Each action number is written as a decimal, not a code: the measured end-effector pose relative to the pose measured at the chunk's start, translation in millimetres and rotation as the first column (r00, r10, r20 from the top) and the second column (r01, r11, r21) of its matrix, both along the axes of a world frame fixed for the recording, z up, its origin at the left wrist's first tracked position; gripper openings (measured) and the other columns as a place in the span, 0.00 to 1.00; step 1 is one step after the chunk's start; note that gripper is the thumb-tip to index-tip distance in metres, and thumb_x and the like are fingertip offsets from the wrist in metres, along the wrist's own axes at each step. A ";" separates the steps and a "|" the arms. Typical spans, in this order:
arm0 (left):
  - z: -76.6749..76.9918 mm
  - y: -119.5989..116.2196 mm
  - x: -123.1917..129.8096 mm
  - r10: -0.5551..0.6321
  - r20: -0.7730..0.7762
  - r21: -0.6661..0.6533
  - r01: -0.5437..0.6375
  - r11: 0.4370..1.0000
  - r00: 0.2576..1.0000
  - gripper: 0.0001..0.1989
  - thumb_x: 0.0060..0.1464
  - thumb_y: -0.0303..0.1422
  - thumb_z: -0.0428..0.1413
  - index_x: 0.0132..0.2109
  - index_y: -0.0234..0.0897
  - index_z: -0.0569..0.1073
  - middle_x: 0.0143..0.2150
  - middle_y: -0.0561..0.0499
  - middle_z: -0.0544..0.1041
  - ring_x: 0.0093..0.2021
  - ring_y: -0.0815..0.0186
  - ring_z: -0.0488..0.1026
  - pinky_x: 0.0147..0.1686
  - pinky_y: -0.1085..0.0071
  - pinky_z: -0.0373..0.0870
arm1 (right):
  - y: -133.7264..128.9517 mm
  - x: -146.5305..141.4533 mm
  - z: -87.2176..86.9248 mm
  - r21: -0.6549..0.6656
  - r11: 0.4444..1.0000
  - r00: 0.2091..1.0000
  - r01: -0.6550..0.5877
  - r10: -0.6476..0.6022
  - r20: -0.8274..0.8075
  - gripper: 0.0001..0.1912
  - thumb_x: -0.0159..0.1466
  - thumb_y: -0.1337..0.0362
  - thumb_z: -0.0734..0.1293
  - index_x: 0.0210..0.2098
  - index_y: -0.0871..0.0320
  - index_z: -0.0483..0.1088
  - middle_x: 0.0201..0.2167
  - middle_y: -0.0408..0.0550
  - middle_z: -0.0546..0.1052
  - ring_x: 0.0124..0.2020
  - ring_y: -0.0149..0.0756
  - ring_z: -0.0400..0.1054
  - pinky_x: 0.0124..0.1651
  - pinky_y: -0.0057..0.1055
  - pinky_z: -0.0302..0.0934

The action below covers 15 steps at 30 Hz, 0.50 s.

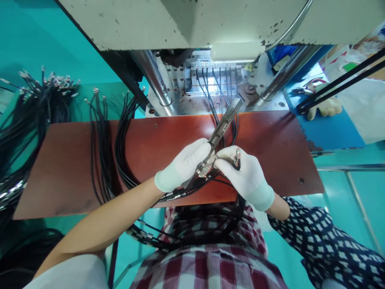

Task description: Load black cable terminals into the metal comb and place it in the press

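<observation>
My left hand (185, 162), in a white glove, is closed around a long grey metal mould bar (224, 126) with slots along it, tilted up to the right over the brown board. My right hand (248, 172), also gloved, pinches a small metal-tipped cable end (214, 159) against the lower part of the bar. Another cable connector (238, 156) with a red mark sticks out between the right fingers. Black cables (192, 186) pass beneath both hands and hang over the board's front edge onto my lap.
The brown board (270, 152) lies before a press with steel columns (153, 78). Black cables run from a metal mould block (215, 82) inside it. More cable bundles (102, 148) lie at left. Pliers (308, 88) and a glove (327, 107) rest on a blue surface at right.
</observation>
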<state>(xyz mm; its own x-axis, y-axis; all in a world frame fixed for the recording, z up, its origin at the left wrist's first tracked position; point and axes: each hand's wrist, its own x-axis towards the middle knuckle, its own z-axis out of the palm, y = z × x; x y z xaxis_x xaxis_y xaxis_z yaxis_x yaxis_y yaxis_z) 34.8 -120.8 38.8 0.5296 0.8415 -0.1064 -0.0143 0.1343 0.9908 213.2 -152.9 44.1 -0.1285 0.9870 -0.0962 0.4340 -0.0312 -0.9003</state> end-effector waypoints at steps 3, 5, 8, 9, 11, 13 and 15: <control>0.3 0.2 -0.7 0.013 -0.023 0.018 -0.013 1.000 1.000 0.20 0.66 0.47 0.44 0.33 0.36 0.65 0.26 0.54 0.65 0.26 0.71 0.60 0.28 0.72 0.60 | 5.1 -0.4 4.1 -0.049 0.995 0.995 -0.084 0.086 0.041 0.09 0.64 0.60 0.65 0.31 0.56 0.73 0.32 0.43 0.78 0.35 0.35 0.71 0.42 0.29 0.61; 0.1 0.3 -1.0 0.015 -0.029 0.027 -0.014 1.000 0.999 0.20 0.66 0.47 0.44 0.33 0.36 0.64 0.27 0.54 0.64 0.27 0.70 0.60 0.29 0.72 0.60 | 7.9 -1.2 6.6 -0.112 0.987 0.994 -0.112 0.111 -0.022 0.10 0.64 0.60 0.65 0.28 0.57 0.71 0.28 0.42 0.76 0.33 0.33 0.68 0.39 0.29 0.60; -1.7 -0.9 -0.6 0.009 -0.050 0.056 -0.006 0.998 0.999 0.19 0.66 0.47 0.44 0.34 0.37 0.63 0.29 0.54 0.63 0.28 0.70 0.59 0.30 0.71 0.60 | 9.6 -3.8 8.1 -0.210 0.970 0.981 -0.125 0.089 -0.172 0.10 0.63 0.60 0.65 0.28 0.58 0.67 0.27 0.42 0.74 0.31 0.32 0.65 0.37 0.28 0.60; -2.7 -1.9 -0.2 0.015 -0.077 0.075 -0.009 0.997 0.997 0.18 0.66 0.46 0.43 0.34 0.37 0.62 0.29 0.54 0.62 0.29 0.70 0.58 0.31 0.71 0.60 | 9.5 -5.1 7.8 -0.237 0.964 0.977 -0.123 0.075 -0.202 0.11 0.63 0.60 0.65 0.27 0.58 0.66 0.26 0.41 0.73 0.30 0.31 0.64 0.35 0.27 0.59; -5.1 -4.7 0.8 0.069 -0.173 0.145 -0.044 0.988 0.983 0.17 0.67 0.46 0.44 0.34 0.38 0.60 0.29 0.55 0.61 0.29 0.70 0.58 0.32 0.71 0.59 | 9.0 -8.3 5.8 -0.258 0.960 0.976 -0.105 0.050 -0.212 0.11 0.63 0.60 0.65 0.26 0.58 0.63 0.23 0.40 0.70 0.27 0.29 0.61 0.32 0.27 0.57; -7.3 -7.5 1.6 0.160 -0.298 0.248 -0.086 0.965 0.941 0.17 0.66 0.45 0.46 0.34 0.39 0.58 0.28 0.56 0.60 0.28 0.70 0.57 0.32 0.71 0.57 | 8.7 -11.0 2.7 -0.222 0.972 0.983 -0.081 0.041 -0.178 0.12 0.62 0.62 0.64 0.25 0.57 0.60 0.21 0.38 0.67 0.25 0.28 0.59 0.30 0.26 0.55; -8.3 -8.7 1.4 0.217 -0.390 0.329 -0.084 0.941 0.895 0.16 0.65 0.45 0.47 0.35 0.39 0.58 0.27 0.56 0.61 0.27 0.70 0.57 0.32 0.70 0.55 | 9.1 -11.8 -0.2 -0.169 0.983 0.987 -0.071 0.045 -0.155 0.11 0.62 0.63 0.64 0.25 0.56 0.59 0.21 0.37 0.66 0.25 0.28 0.58 0.30 0.26 0.54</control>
<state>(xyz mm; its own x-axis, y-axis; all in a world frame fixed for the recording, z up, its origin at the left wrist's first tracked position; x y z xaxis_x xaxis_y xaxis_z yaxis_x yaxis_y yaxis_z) 36.1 -129.5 30.5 0.3563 0.9341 -0.0213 0.4102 -0.1359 0.9018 201.4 -143.8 43.9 -0.2111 0.9475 -0.2401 0.2998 -0.1711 -0.9386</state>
